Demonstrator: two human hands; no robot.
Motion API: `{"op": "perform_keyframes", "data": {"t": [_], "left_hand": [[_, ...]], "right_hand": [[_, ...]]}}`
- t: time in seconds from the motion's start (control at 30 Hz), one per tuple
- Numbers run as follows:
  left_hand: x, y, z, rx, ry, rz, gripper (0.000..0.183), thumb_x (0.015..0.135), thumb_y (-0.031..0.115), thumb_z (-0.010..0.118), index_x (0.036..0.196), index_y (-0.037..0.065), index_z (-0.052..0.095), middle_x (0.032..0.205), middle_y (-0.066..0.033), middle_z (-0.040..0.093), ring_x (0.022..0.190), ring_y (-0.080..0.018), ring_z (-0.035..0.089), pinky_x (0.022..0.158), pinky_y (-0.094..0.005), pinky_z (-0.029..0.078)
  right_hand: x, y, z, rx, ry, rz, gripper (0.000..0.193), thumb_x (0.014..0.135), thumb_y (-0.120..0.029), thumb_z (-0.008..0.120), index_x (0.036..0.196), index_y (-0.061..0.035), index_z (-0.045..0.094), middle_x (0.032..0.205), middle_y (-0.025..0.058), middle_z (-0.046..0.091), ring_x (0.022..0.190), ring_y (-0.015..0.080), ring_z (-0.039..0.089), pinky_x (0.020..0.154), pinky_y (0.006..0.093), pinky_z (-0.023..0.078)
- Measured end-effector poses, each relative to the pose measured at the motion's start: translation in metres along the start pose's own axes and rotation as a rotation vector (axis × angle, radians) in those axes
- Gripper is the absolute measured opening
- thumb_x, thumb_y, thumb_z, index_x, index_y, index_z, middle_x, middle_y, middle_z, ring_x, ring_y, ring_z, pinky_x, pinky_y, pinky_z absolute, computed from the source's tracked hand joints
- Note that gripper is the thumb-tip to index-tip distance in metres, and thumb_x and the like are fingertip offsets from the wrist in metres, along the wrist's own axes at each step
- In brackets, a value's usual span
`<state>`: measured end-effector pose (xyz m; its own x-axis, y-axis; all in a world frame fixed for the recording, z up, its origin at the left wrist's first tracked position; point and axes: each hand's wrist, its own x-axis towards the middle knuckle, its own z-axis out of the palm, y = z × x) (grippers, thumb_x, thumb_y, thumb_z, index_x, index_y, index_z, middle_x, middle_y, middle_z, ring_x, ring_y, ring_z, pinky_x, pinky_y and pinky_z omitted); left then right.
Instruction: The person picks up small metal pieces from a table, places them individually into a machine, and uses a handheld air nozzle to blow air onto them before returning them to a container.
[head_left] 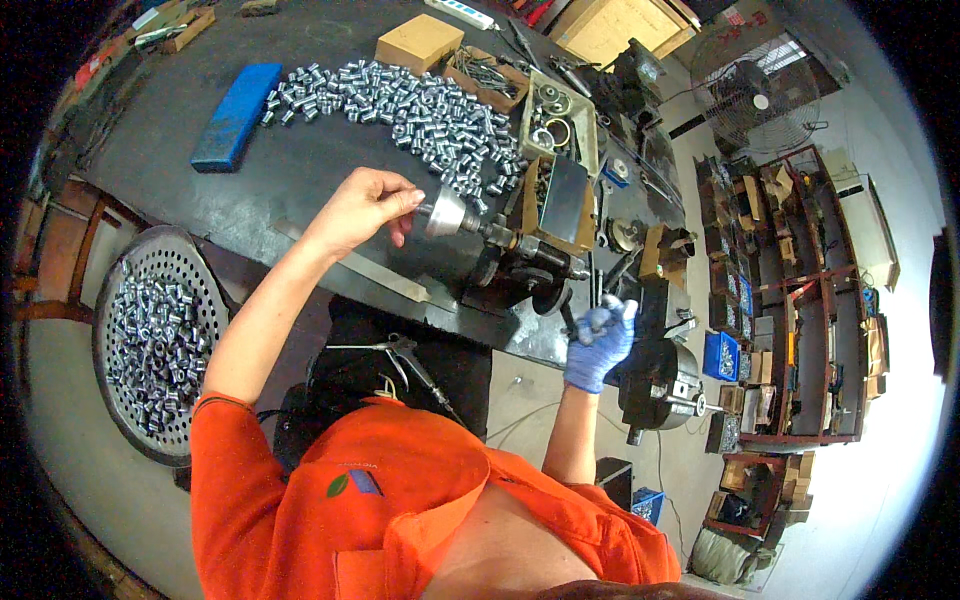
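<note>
My bare left hand (372, 208) is at the open end of a cone-shaped metal collet nose (446, 213). Its thumb and forefinger are pinched together there, and whatever lies between them is too small to make out. Behind the cone, a dark spindle fixture (515, 262) is mounted near the bench edge. My right hand (600, 345), in a blue-grey glove, is beside a dark lever (568, 312) on that fixture. Its fingers are curled, and their contents are hidden. Many small shiny metal sleeves (430, 115) are heaped on the bench beyond my left hand.
A perforated round tray (205, 290) of similar sleeves stands at the left. A blue block (235, 118) and a tan box (418, 42) border the heap. An air gun (405, 350) lies close to my body. At the right are a dark chuck (660, 385) and shelves (775, 300).
</note>
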<state>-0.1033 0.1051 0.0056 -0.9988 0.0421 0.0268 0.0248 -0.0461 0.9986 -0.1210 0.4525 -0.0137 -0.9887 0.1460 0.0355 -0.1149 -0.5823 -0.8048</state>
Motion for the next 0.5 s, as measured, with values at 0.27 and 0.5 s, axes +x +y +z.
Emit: {"op": "perform_keyframes", "data": {"t": [0.27,0.5], "left_hand": [[-0.012,0.003,-0.014,-0.003,0.061,0.037,0.023,0.084,0.019,0.057,0.087,-0.004,0.059,0.069,-0.0069,0.059,0.057,-0.0126,0.055,0.054,-0.0244,0.045],[-0.132,0.007,-0.108,0.451,0.423,-0.066,0.018,0.080,0.013,0.059,0.082,-0.005,0.059,0.065,-0.0050,0.057,0.055,-0.0110,0.052,0.052,-0.0237,0.041]], "right_hand": [[0.101,0.065,-0.022,-0.380,0.156,0.141,0.027,0.085,-0.033,0.057,0.085,-0.0067,0.063,0.075,0.0025,0.061,0.063,0.0138,0.057,0.059,0.0258,0.045],[0.068,-0.015,0.041,-0.056,-0.036,-0.115,0.033,0.089,-0.034,0.051,0.083,-0.0022,0.057,0.049,-0.0039,0.037,0.037,0.0046,0.027,0.034,0.0192,0.022]]}}
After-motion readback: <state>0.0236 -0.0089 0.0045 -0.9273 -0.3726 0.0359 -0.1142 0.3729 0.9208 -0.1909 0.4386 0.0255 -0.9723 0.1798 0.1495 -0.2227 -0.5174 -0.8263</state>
